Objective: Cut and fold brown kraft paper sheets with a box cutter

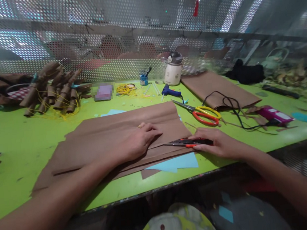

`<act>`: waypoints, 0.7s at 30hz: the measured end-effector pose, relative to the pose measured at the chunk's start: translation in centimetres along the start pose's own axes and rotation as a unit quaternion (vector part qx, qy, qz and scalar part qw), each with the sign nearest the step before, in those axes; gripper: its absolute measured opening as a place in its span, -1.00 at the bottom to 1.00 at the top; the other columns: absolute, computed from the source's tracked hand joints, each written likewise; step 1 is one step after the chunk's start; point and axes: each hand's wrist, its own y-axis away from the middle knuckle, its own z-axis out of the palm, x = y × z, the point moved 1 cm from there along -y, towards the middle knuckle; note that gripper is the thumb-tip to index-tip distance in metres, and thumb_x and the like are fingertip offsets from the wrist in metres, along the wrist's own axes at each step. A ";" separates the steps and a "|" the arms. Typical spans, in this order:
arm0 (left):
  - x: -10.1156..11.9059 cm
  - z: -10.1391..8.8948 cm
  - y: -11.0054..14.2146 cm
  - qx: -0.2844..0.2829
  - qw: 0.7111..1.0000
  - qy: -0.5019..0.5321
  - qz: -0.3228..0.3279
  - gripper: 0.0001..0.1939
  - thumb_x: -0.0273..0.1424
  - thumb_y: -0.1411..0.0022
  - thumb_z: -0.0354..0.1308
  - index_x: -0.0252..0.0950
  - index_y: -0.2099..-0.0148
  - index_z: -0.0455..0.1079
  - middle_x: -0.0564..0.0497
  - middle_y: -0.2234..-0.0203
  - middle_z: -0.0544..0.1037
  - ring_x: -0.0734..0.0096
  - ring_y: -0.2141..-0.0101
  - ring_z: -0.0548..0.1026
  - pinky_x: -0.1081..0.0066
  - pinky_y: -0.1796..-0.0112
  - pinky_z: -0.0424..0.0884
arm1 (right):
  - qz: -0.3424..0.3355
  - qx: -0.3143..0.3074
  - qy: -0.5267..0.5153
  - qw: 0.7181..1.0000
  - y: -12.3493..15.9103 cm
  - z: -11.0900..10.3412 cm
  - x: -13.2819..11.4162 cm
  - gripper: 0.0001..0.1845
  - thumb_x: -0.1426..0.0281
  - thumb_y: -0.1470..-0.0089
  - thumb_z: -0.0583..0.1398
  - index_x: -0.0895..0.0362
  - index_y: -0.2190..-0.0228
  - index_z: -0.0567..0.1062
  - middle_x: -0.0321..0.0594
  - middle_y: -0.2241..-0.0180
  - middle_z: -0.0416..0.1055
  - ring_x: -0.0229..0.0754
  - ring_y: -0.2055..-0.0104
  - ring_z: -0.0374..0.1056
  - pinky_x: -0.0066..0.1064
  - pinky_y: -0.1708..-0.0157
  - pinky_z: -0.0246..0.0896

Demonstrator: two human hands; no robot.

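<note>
A wide sheet of brown paper [111, 134], creased and layered, lies on the green table in front of me. My left hand [142, 140] rests on it, fingers stretched forward and pressing the surface. At the right end of the paper, my right hand [213, 143] is closed around a black-and-red utility knife [178, 142]. Its thin tip points left over the paper, near a slit line by my left fingertips. Light blue paper pieces [187, 161] stick out from under the near edge. Just beyond my right hand lie large scissors [207, 116] with red and yellow handles.
Rolled brown paper tubes [58, 92] with yellow string are piled at the back left. A blue glue gun [170, 90], a white jar [173, 71] and folded brown paper [222, 87] stand or lie behind. A black cord [237, 111] loops at right. The table's front edge [156, 192] is near me.
</note>
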 end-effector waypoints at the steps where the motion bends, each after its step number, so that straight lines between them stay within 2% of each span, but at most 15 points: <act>1: 0.0 0.0 0.0 0.001 1.000 0.000 0.002 -0.61 -0.27 -0.45 -0.17 -0.21 -0.08 0.43 -0.10 0.04 0.46 0.26 0.07 0.36 0.21 0.04 0.32 | 0.004 -0.001 0.001 1.000 0.1 -0.1 0.0 -0.66 0.24 -0.23 0.14 0.09 0.03 0.50 -0.11 0.24 0.49 -0.13 0.22 0.41 -0.33 0.22 0.31; 8: -0.4 0.3 0.0 0.007 1.000 0.010 0.007 -0.63 -0.32 -0.45 -0.17 -0.22 -0.11 0.39 -0.10 0.01 0.44 0.26 0.02 0.35 0.21 -0.01 0.29 | -0.032 -0.022 -0.020 0.999 -1.9 -0.1 -1.3 -0.71 0.28 -0.23 0.13 0.09 0.06 0.50 -0.12 0.12 0.50 -0.12 0.08 0.38 -0.32 0.09 0.27; 12: -0.5 0.5 0.1 0.012 1.000 0.014 0.009 -0.64 -0.34 -0.45 -0.16 -0.21 -0.12 0.38 -0.09 0.00 0.44 0.25 0.00 0.35 0.21 -0.02 0.29 | -0.031 -0.025 -0.012 0.999 -2.9 0.5 -2.3 -0.72 0.28 -0.23 0.14 0.08 0.08 0.51 -0.13 0.15 0.50 -0.11 0.12 0.39 -0.31 0.12 0.27; 16: -0.3 0.3 0.1 0.000 1.000 0.023 -0.001 -0.62 -0.32 -0.45 -0.18 -0.24 -0.12 0.38 -0.11 -0.01 0.43 0.25 -0.02 0.36 0.20 -0.05 0.28 | -0.013 -0.020 0.014 1.000 -3.0 1.2 -3.0 -0.70 0.28 -0.23 0.13 0.10 0.06 0.51 -0.07 0.16 0.49 -0.06 0.12 0.39 -0.25 0.12 0.27; 21: -0.3 0.2 0.0 0.003 0.999 0.043 -0.003 -0.63 -0.31 -0.45 -0.16 -0.24 -0.11 0.39 -0.11 -0.03 0.43 0.25 -0.03 0.37 0.22 -0.07 0.27 | -0.008 -0.016 0.006 1.000 -3.1 1.9 -3.7 -0.68 0.27 -0.23 0.13 0.13 0.06 0.51 -0.07 0.19 0.50 -0.07 0.16 0.40 -0.27 0.16 0.29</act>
